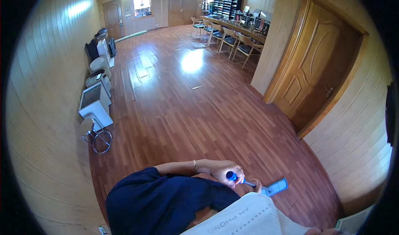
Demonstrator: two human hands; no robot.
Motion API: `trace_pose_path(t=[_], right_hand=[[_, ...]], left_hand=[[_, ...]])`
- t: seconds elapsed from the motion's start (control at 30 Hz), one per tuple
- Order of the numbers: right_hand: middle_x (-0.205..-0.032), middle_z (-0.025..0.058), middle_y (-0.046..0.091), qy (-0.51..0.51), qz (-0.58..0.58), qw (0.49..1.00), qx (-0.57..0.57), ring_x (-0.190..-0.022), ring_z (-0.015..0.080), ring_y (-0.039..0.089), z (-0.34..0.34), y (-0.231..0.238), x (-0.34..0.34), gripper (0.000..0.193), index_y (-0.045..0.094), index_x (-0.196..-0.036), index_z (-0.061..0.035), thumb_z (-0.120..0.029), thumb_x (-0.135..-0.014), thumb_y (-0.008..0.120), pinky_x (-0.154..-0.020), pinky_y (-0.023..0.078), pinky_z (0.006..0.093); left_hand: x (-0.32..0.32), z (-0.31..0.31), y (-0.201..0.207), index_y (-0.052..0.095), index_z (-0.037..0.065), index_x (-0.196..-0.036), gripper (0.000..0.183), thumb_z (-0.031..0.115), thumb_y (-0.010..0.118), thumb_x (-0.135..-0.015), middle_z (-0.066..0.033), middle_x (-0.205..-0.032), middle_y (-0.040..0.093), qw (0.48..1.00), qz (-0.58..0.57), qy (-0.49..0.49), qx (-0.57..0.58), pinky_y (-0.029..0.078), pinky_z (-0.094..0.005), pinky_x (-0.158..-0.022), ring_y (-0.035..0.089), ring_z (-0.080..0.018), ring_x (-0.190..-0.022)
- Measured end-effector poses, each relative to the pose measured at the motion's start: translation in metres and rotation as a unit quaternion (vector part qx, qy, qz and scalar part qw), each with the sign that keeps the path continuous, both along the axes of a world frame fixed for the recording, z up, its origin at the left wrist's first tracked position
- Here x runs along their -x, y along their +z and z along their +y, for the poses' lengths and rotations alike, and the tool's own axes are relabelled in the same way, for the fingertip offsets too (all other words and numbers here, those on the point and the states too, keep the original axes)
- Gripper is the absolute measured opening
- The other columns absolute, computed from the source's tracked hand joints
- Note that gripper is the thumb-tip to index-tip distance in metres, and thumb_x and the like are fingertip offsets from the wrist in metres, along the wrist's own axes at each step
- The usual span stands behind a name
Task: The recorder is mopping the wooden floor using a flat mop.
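Observation:
My left hand (222, 171), a bracelet on its wrist, is closed around the blue grip at the top of a flat mop (249, 182). Lower on the pole, the fingers of my right hand (258, 186) curl around it, partly hidden behind a white cloth. The mop's blue head (277, 187) shows beyond that hand, over the wood-look floor (178, 123). Draped across my right side is the white textured cloth (243, 216), covering most of the right arm. A loose navy sleeve covers my left upper arm.
Along the left wall stand a round chrome-framed stool (97, 137), a white cabinet (97, 104) and several other items. A wooden door (318, 64) is on the right. Chairs (245, 48) line a long desk (237, 26) farther back. Some floor planks (194, 86) look raised or loose.

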State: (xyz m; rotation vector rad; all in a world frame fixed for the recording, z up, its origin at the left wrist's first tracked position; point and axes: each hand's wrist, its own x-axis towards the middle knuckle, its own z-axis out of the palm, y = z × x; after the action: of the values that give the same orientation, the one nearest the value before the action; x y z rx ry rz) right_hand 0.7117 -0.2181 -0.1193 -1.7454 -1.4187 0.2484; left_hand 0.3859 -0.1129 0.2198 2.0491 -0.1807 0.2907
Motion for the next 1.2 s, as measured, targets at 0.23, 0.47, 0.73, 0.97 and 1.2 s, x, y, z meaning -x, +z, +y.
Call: trace_pose_path(t=[0.23,0.47,0.73,0.97,1.2], right_hand=[[-0.094,0.0097,0.064,0.128,0.028,0.991,-0.004,-0.094,0.0331,0.059,0.102,-0.007,0.049,0.024,0.062,-0.094,-0.0147,-0.023,-0.073,0.071,-0.088,0.042,0.0431],[-0.085,0.0113,0.062,0.318,0.043,0.946,0.036,-0.083,0.0361,0.058,0.183,0.038,0.161,0.018,0.062,-0.085,-0.0109,-0.024,-0.078,0.072,-0.077,0.045,0.0468],[-0.077,0.0143,0.060,0.488,0.026,0.872,0.037,-0.075,0.0327,0.058,0.202,0.107,0.327,0.022,0.061,-0.080,-0.0057,-0.024,-0.077,0.072,-0.069,0.045,0.0414],[-0.081,0.0145,0.062,0.633,0.089,0.762,0.103,-0.083,0.0336,0.058,0.172,0.114,0.440,0.025,0.060,-0.079,-0.0055,-0.028,-0.081,0.069,-0.072,0.045,0.0407],[-0.082,0.0171,0.060,0.765,0.129,0.622,0.109,-0.084,0.0360,0.057,0.125,0.108,0.525,0.021,0.059,-0.083,-0.0034,-0.014,-0.067,0.067,-0.071,0.043,0.0406]], left_hand=[[0.045,-0.019,0.013,0.060,0.008,-0.080,0.015,0.015,0.073,-0.077,-0.0092,-0.096,0.066,0.981,-0.019,0.176,-0.078,0.044,-0.0418,-0.085,0.063,-0.0271,-0.095],[0.106,-0.045,0.024,0.063,0.011,-0.084,0.017,0.019,0.075,-0.075,-0.0054,-0.092,0.067,0.912,-0.032,0.362,-0.191,0.040,-0.0449,-0.086,0.062,-0.0274,-0.089],[0.170,-0.082,0.065,0.058,0.011,-0.070,0.018,0.017,0.073,-0.076,-0.0045,-0.072,0.058,0.839,-0.087,0.475,-0.251,0.041,-0.0433,-0.086,0.060,-0.0251,-0.074],[0.205,-0.126,0.093,0.056,0.012,-0.066,0.022,0.019,0.075,-0.075,-0.0032,-0.066,0.056,0.811,-0.059,0.514,-0.273,0.045,-0.0419,-0.082,0.059,-0.0235,-0.068],[0.223,-0.172,0.112,0.056,0.011,-0.063,0.028,0.023,0.079,-0.073,-0.0030,-0.062,0.054,0.780,-0.002,0.564,-0.271,0.047,-0.0388,-0.078,0.058,-0.0217,-0.061]])
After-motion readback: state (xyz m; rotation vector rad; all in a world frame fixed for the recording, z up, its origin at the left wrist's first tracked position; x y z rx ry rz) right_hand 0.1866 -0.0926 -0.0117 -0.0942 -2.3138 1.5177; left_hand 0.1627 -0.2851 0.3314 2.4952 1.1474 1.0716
